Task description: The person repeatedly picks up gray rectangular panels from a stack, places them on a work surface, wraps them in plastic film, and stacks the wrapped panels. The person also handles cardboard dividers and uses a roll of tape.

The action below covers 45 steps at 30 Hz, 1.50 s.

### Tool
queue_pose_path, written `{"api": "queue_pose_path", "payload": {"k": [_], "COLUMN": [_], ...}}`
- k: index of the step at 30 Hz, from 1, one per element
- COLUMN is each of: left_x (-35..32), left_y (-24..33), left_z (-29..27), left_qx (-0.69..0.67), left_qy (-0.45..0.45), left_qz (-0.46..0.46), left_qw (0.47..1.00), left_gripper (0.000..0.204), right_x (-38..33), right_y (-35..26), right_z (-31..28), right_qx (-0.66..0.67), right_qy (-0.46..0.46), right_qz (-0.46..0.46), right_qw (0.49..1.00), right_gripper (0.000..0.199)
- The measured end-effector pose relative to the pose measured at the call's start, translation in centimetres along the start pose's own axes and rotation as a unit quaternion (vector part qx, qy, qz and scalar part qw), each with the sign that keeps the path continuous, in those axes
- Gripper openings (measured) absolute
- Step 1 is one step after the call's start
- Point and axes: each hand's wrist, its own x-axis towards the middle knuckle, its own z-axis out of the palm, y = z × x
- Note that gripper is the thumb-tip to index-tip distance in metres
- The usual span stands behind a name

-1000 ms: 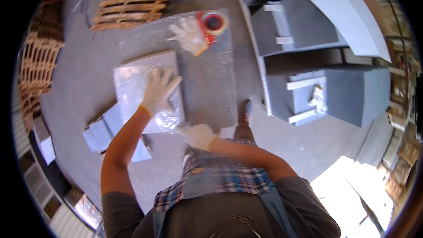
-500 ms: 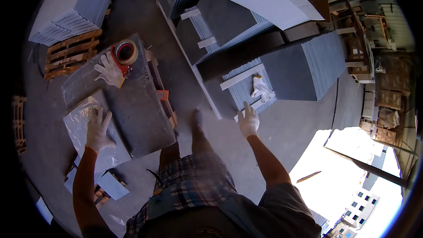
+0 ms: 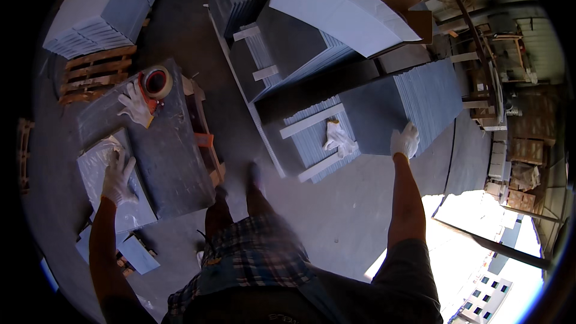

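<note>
My left hand (image 3: 119, 180), in a white glove, lies with spread fingers on a flat, plastic-wrapped package (image 3: 99, 171). That package rests on a larger grey slab surface (image 3: 174, 168) on a wooden pallet. My right hand (image 3: 405, 141), also gloved, reaches out to the leaning stack of grey slabs (image 3: 435, 102). Its thumb is on the dark face of the front slab (image 3: 371, 117) and its fingers curl over the edge. A loose white glove (image 3: 339, 139) lies on slab edges between two pale strips. Another glove (image 3: 137, 105) lies beside a red tape dispenser (image 3: 157, 83).
More leaning slabs (image 3: 294, 42) stand beyond, below a large white cardboard sheet (image 3: 342, 3). A pale slab stack (image 3: 102, 9) and a wooden pallet (image 3: 99, 72) are at the far left. Shelving with boxes (image 3: 528, 150) lines the right. Bright sunlight falls on the floor at lower right.
My right hand has moved right and farther out, from beside the pale strips to the front slab's edge. My left hand stays on the wrapped package. The view has shifted slightly.
</note>
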Motion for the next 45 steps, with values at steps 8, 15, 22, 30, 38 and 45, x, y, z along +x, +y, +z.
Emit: {"api": "queue_pose_path", "payload": {"k": [8,15,22,30,38,45], "left_x": [-0.1,-0.2,-0.3,-0.1,-1.2,-1.3], "left_y": [-0.7,-0.3,-0.7,0.4,-0.6,-1.9], "left_z": [1.1,0.0,0.6,-0.3,1.8,-4.6], "left_qx": [-0.002,0.015,-0.053,-0.037,-0.046,-0.004], "left_qy": [0.027,0.014,0.073,0.069,0.066,-0.001], "left_qz": [0.026,0.017,0.037,0.025,0.017,0.068], "left_qw": [0.999,1.000,0.995,0.997,0.997,0.998], "left_gripper": [0.142,0.138,0.132,0.136,0.129,0.120], "right_x": [0.1,-0.5,-1.7,-6.0,-10.3,-7.9], "right_y": [0.6,0.3,-0.1,-0.7,-6.6,-1.0], "right_z": [1.0,1.1,1.3,1.7,2.0,0.2], "right_qx": [0.046,0.082,0.091,0.087,0.056,0.207], "right_qy": [0.074,0.075,0.106,-0.046,-0.138,-0.080], "right_qz": [-0.012,0.012,0.019,-0.134,-0.208,-0.250], "right_qw": [0.996,0.994,0.990,0.986,0.967,0.942], "right_gripper": [0.060,0.060,0.046,0.033,0.029,0.036]}}
